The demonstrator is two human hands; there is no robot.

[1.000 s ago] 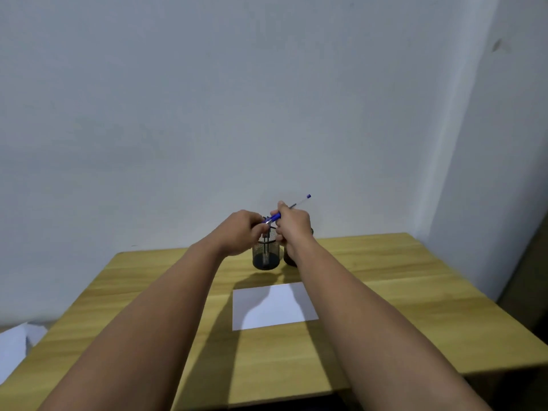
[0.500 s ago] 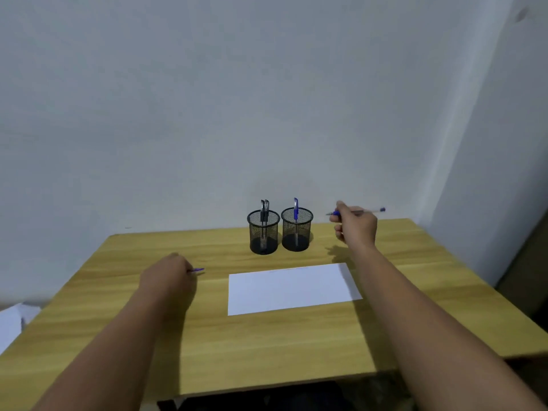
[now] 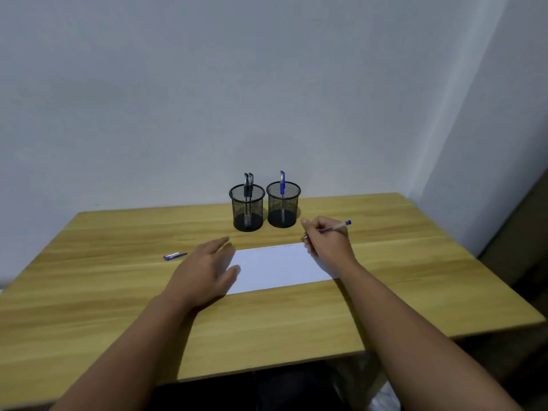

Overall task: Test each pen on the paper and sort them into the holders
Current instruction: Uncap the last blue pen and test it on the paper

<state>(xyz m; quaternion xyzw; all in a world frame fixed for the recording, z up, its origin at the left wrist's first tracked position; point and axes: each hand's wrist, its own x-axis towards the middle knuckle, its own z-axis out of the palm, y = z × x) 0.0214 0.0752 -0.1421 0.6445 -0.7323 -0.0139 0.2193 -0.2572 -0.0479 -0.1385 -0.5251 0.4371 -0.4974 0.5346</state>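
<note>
The right hand [image 3: 327, 243] pinches a blue pen [image 3: 335, 227], its tip at the far right corner of the white paper [image 3: 278, 266] in the middle of the wooden table [image 3: 415, 277]. The left hand [image 3: 204, 269] lies flat with fingers spread, over the paper's left edge. A blue cap [image 3: 175, 256] lies left of it, and two mesh holders [image 3: 246, 209] [image 3: 283, 205] stand side by side near the table's far edge, with bare wood on both sides.

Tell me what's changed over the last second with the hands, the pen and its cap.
Both hands came apart from above the holders. The right hand brought the uncapped blue pen down to the paper. The left hand laid the cap on the table, let go and moved to the paper's left edge. The two mesh holders and their pens stayed put.
</note>
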